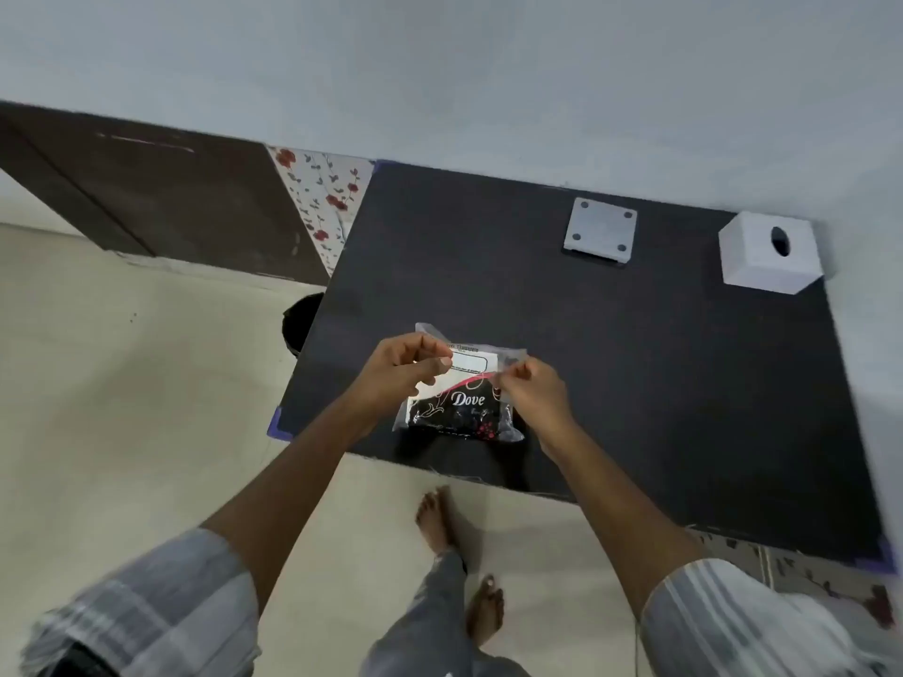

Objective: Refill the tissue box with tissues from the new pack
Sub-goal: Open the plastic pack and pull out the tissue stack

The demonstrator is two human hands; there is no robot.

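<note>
A new tissue pack (464, 403) in clear plastic, black with red flowers and "Dove" printed on it, is held above the near part of a dark table (635, 383). My left hand (405, 368) pinches the pack's top left edge. My right hand (530, 393) pinches the top right edge of the plastic. The white cube-shaped tissue box (767, 251) stands at the table's far right corner, its oval slot facing up and showing dark inside. Its flat white base plate (601, 232) with round feet lies apart on the table, left of the box.
The table stands against a pale wall at the back and right. A dark round bin (300, 322) sits on the floor by the table's left edge. A dark wooden panel (171, 197) and floral surface (322, 197) lie to the far left. My bare feet stand on beige floor below.
</note>
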